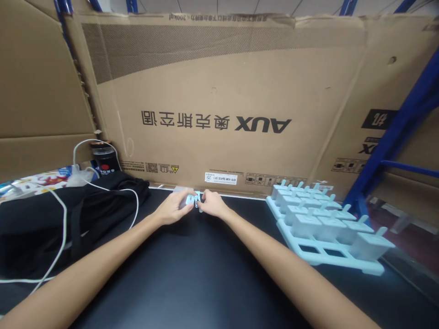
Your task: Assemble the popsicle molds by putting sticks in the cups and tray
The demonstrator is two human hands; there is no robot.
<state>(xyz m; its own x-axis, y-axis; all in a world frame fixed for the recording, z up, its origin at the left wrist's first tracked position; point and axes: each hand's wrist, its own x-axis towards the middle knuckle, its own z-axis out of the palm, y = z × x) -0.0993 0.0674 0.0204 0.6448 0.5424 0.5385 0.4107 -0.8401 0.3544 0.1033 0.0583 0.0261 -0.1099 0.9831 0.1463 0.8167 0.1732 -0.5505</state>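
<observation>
Over the far part of the black table, my left hand (173, 208) is closed around a translucent popsicle mold (183, 190) with light blue at its right end. Close beside it, my right hand (214, 204) pinches a light blue popsicle stick (198, 198) at that end. Whether the stick is joined to the mold I cannot tell, as the fingers cover part of both. Off to the right stands a light blue rack (338, 259) holding several popsicle molds (331, 227) with their sticks pointing up. Two slots at its near edge hold no mold.
A black bag (113, 205) lies on the left, with a white cable (64, 228) looping over it. Behind it are a dark jar (104, 157) and a colourful package (41, 183). A large cardboard panel (212, 82) closes off the back, and a blue metal post (391, 132) rises at right.
</observation>
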